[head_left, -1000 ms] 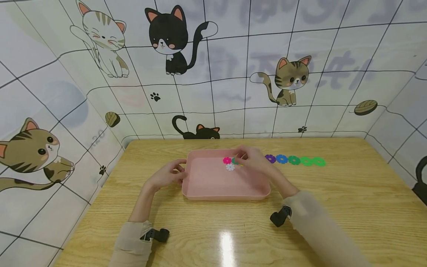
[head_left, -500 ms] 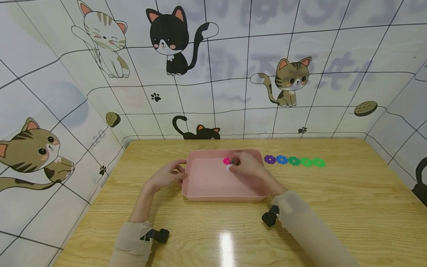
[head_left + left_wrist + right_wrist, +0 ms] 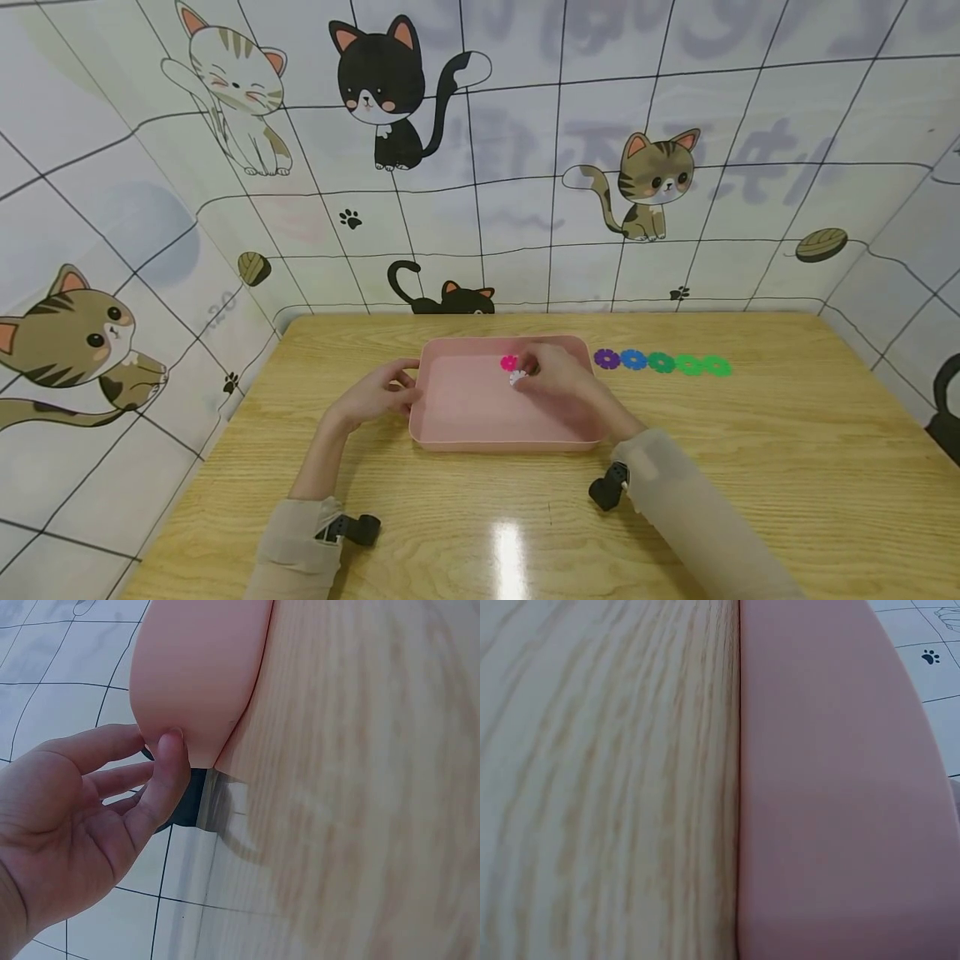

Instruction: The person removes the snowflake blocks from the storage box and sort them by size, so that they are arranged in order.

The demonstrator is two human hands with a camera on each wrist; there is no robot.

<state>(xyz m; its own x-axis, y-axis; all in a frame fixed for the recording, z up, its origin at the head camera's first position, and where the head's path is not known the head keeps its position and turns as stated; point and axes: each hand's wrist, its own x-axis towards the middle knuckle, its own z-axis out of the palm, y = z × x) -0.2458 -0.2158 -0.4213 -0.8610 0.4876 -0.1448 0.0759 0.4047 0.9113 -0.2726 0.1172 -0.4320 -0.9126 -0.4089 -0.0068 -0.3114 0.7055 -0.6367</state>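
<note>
A pink tray lies on the wooden table. My left hand holds its left end; in the left wrist view the thumb presses the outer wall and a finger reaches the rim. Inside the tray, towards the back, my right hand bends its fingers and thumb together over a small dark green flower-shaped disc, mostly hidden by the fingertips. Beside these fingertips lie a hot pink disc and a partly covered white disc. The right wrist view shows only the tray's outer wall and tabletop, no fingers.
Right of the tray runs a row of similar discs: a purple one, a blue one, a green one and two light green ones. A cat-printed wall covering rises at the table's back edge.
My right hand has moved slightly left and nearer over the discs, its fingers closing where the green disc lay. The left hand and tray have stayed put.
</note>
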